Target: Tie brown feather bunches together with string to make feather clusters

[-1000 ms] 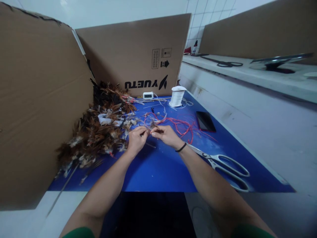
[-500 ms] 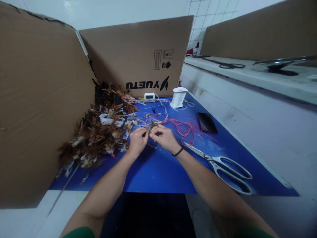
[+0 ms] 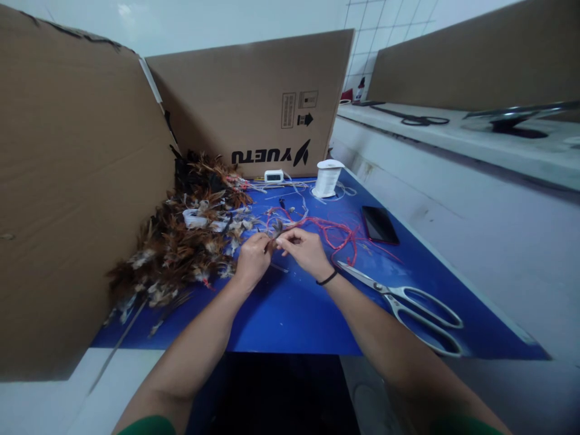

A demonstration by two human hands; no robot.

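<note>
Over the middle of the blue table (image 3: pixel 294 320), my two hands meet, fingertips nearly touching. A small dark feather (image 3: pixel 278 228) sticks up between them. My left hand (image 3: pixel 254 257) is closed, pinching the feather's lower end. Thumb and forefinger of my right hand (image 3: pixel 304 251) pinch at the same feather from the right; a fine strand there is too small to make out. Tangled red string (image 3: pixel 338 232) lies just behind and right of my right hand. To the left spreads a big heap of brown feathers (image 3: pixel 181 241), some with white fluffy ends.
Large scissors (image 3: pixel 399 299) lie right of my right forearm. A phone (image 3: pixel 379 225), a white spool (image 3: pixel 327 179) and a small digital display (image 3: pixel 273 176) sit farther back. Cardboard panels (image 3: pixel 212 103) wall off the left and back. More scissors (image 3: pixel 421 120) rest on the right ledge.
My right hand has shifted slightly right and turned a little, opening a small gap from my left fingers. The left hand stays nearly in place, with its fingers more closed.
</note>
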